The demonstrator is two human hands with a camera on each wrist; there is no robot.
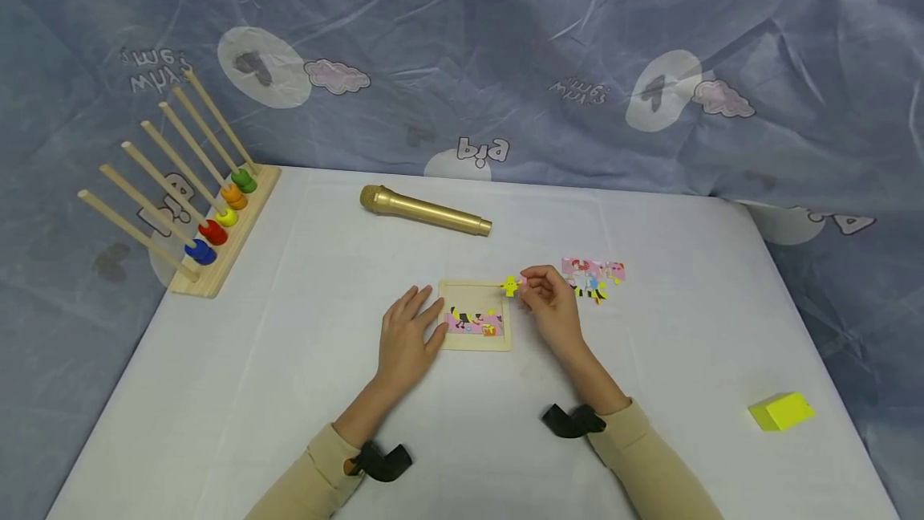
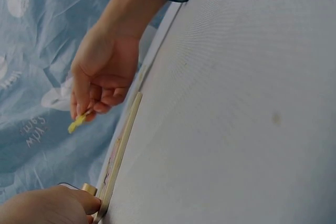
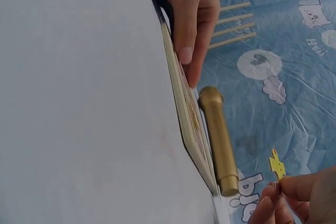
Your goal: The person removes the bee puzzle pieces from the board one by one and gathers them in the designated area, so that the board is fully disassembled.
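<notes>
My right hand (image 1: 552, 310) pinches a yellow puzzle piece (image 1: 510, 286) between thumb and fingers, above the upper right corner of a shallow wooden puzzle tray (image 1: 474, 346). In the right wrist view the yellow piece (image 3: 276, 165) stands clear of the tray (image 3: 181, 109). Joined pink pieces with a cartoon print (image 1: 474, 322) fill the lower part of the tray; its upper part shows bare wood. With fingers extended, my left hand (image 1: 411, 335) rests at the tray's left edge. Several more puzzle pieces (image 1: 593, 271) lie right of my right hand.
A gold microphone (image 1: 426, 210) lies behind the tray. At the far left stands a wooden peg rack (image 1: 234, 251) with coloured rings on tall pegs. A yellow block (image 1: 781, 411) sits near the right edge of the white table (image 1: 650, 440). A printed cloth (image 1: 462, 38) hangs behind.
</notes>
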